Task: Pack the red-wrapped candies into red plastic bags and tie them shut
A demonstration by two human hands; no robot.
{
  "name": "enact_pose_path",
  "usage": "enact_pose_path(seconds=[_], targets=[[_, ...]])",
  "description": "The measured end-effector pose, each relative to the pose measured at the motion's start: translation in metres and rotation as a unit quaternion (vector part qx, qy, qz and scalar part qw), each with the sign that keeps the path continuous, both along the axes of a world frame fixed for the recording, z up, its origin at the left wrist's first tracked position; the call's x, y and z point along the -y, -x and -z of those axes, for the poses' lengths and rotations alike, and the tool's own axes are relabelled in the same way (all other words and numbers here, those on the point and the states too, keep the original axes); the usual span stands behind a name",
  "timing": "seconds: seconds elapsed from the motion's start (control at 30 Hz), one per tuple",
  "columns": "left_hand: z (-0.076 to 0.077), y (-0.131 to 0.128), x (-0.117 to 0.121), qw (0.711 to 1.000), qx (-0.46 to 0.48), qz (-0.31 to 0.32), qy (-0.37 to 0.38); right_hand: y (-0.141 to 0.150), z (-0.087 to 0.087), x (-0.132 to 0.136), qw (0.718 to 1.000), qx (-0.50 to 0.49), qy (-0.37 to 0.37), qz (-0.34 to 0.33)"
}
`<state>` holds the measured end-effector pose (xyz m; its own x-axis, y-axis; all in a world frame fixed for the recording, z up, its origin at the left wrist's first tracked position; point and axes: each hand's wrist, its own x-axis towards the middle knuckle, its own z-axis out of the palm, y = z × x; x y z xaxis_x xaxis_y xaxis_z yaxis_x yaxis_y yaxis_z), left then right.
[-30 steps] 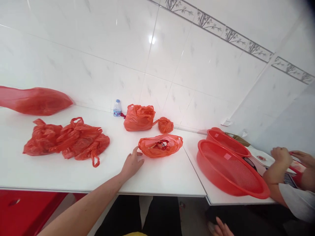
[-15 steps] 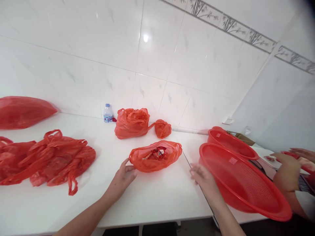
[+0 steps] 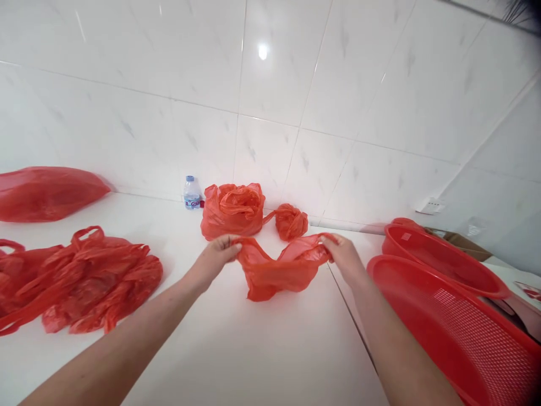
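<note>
A red plastic bag [image 3: 279, 272] hangs between my two hands just above the white table [image 3: 236, 349]. My left hand [image 3: 216, 254] pinches the bag's left handle, and my right hand [image 3: 343, 255] grips its right handle. The bag sags in the middle, so its contents are hidden. Behind it stand a tied red bag [image 3: 232, 210] and a small knotted red bag [image 3: 291, 221].
A heap of red bags [image 3: 80, 277] lies at the left, with a long filled red bag [image 3: 46, 193] behind it. A small water bottle [image 3: 191, 193] stands by the tiled wall. Two red mesh baskets [image 3: 460, 316] sit at the right.
Both hands moved from beside the open bag to its handles and lifted it, closing its mouth. The view shifted forward; the other person's hands at the right are no longer seen.
</note>
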<state>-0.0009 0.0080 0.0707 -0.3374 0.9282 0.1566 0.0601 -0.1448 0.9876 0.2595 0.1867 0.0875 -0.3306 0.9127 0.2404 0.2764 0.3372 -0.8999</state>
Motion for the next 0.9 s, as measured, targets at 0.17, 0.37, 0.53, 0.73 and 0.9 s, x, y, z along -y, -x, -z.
enact_pose_path(seconds=[0.17, 0.37, 0.53, 0.73, 0.9], targets=[[-0.062, 0.001, -0.016, 0.988, -0.066, -0.110, -0.081, -0.006, -0.050, 0.000, 0.990, -0.133, 0.027, -0.023], [-0.097, 0.003, -0.018, 0.973, -0.071, -0.171, -0.135, -0.018, -0.068, 0.004, 0.965, -0.260, -0.009, -0.037], [-0.107, -0.001, -0.008, 0.979, -0.066, -0.120, -0.149, -0.025, -0.061, 0.017, 0.961, -0.260, -0.079, -0.044], [-0.041, 0.020, 0.030, 0.980, -0.182, -0.023, -0.082, -0.036, 0.033, 0.013, 0.983, -0.174, 0.027, -0.051], [0.042, 0.030, 0.029, 0.986, -0.160, -0.008, 0.042, -0.016, 0.078, 0.030, 0.978, -0.031, 0.069, -0.192]])
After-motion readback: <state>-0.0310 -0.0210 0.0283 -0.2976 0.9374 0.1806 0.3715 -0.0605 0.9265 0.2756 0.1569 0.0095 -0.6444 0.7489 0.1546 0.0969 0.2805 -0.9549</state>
